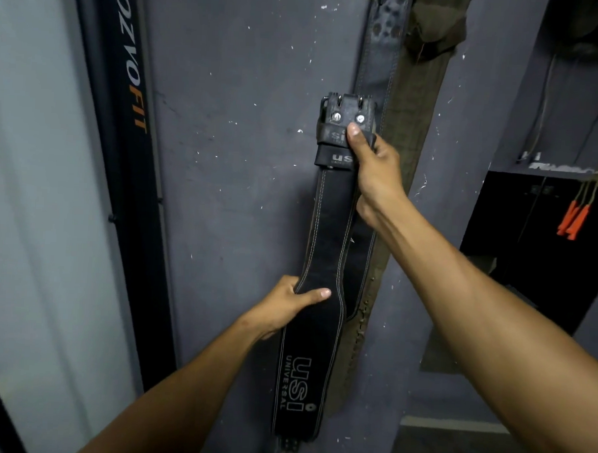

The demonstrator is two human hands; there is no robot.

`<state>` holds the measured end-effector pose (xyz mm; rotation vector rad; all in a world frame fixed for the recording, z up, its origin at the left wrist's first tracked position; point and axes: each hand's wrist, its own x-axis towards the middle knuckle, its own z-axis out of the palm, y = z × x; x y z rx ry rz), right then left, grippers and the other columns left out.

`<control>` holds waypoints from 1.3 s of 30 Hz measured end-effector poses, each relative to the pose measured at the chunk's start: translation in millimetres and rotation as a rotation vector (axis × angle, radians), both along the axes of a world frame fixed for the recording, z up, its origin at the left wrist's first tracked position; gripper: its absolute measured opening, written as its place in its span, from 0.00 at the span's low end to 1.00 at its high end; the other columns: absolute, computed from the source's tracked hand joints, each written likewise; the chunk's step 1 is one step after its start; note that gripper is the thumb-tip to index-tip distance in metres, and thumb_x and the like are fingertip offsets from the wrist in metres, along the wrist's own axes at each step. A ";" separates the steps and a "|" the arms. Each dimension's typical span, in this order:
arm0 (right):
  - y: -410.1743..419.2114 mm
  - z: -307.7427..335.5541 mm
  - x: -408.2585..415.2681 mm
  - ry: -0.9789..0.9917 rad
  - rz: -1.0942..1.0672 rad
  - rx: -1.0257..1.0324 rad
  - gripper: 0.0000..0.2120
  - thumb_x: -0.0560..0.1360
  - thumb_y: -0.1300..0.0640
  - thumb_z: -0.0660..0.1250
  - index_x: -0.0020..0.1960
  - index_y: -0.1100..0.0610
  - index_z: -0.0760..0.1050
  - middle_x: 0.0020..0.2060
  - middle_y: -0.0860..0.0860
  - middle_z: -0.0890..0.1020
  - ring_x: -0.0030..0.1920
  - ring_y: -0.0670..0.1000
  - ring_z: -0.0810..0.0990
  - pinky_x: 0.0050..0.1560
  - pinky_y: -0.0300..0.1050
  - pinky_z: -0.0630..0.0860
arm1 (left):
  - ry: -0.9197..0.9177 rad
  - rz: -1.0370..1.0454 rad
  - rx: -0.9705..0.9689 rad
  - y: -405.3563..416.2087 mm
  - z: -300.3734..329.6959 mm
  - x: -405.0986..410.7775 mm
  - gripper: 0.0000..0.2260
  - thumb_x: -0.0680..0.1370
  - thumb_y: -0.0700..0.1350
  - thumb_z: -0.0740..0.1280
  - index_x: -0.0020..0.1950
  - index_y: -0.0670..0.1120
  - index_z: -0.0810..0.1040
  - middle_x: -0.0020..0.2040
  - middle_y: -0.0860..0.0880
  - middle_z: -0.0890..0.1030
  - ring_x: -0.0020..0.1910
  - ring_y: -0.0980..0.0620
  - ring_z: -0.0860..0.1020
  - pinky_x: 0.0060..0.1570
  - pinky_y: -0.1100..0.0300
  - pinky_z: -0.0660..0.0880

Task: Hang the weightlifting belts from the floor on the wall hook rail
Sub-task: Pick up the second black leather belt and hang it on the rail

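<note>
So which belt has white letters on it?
The black USI belt, held by both hands. The worn black belt and olive belt behind hang unlettered.

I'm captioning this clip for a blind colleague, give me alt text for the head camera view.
A person holds a black USI belt upright against a grey wall, right hand gripping its buckle end, left hand gripping its middle. Behind it hang a worn dark belt and an olive belt.
</note>
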<state>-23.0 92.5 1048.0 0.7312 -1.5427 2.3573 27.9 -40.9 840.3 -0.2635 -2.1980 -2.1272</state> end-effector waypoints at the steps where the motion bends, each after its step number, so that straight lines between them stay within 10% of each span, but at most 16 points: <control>1: -1.2 -2.4 -1.5 -0.007 -0.006 -0.003 0.11 0.81 0.56 0.71 0.58 0.62 0.82 0.52 0.59 0.88 0.53 0.57 0.87 0.64 0.65 0.80 | 0.000 -0.008 0.008 -0.6 -2.0 0.4 0.13 0.79 0.44 0.74 0.61 0.40 0.82 0.55 0.44 0.88 0.55 0.48 0.86 0.58 0.55 0.82; 6: -5.2 -12.0 -4.4 -0.041 0.006 0.015 0.12 0.81 0.55 0.71 0.59 0.63 0.82 0.55 0.62 0.87 0.54 0.58 0.87 0.63 0.65 0.81 | -0.059 0.019 0.021 -0.1 -20.2 3.9 0.08 0.77 0.42 0.75 0.56 0.45 0.84 0.50 0.48 0.89 0.51 0.51 0.87 0.55 0.58 0.82; 12: -2.9 5.5 -4.9 -0.008 0.000 -0.016 0.14 0.82 0.56 0.70 0.61 0.66 0.81 0.49 0.58 0.88 0.48 0.54 0.87 0.61 0.62 0.82 | -0.250 -0.025 -0.034 -14.1 -87.0 7.0 0.40 0.63 0.56 0.85 0.71 0.45 0.75 0.66 0.46 0.83 0.64 0.49 0.82 0.69 0.50 0.76; 24: 2.4 8.2 -10.0 -0.006 0.011 -0.010 0.12 0.81 0.55 0.71 0.58 0.63 0.81 0.50 0.60 0.87 0.49 0.57 0.87 0.58 0.61 0.84 | -0.299 0.015 -0.123 -8.8 -125.2 17.7 0.16 0.74 0.39 0.78 0.60 0.46 0.82 0.55 0.48 0.87 0.55 0.52 0.86 0.58 0.58 0.81; 27: 2.7 6.4 -9.5 -0.012 0.009 -0.025 0.13 0.82 0.55 0.71 0.59 0.64 0.80 0.51 0.62 0.86 0.49 0.57 0.86 0.58 0.61 0.83 | -0.343 -0.030 -0.179 -14.4 -137.5 21.6 0.16 0.74 0.37 0.77 0.57 0.51 0.80 0.52 0.53 0.87 0.50 0.62 0.85 0.51 0.67 0.80; 31: 2.8 1.3 -10.8 -0.030 0.029 -0.037 0.11 0.82 0.55 0.71 0.58 0.63 0.80 0.55 0.64 0.86 0.50 0.58 0.86 0.58 0.60 0.83 | -0.335 -0.004 -0.220 -31.0 -150.6 20.7 0.26 0.70 0.45 0.82 0.65 0.42 0.79 0.58 0.47 0.87 0.59 0.52 0.85 0.65 0.49 0.79; 39: 2.1 -9.9 -15.1 -0.072 0.026 -0.051 0.12 0.81 0.55 0.71 0.59 0.62 0.79 0.55 0.64 0.86 0.50 0.59 0.85 0.57 0.60 0.84 | -0.272 -0.056 -0.272 -38.6 -114.8 12.0 0.31 0.68 0.47 0.83 0.68 0.43 0.78 0.59 0.48 0.87 0.59 0.52 0.85 0.67 0.49 0.78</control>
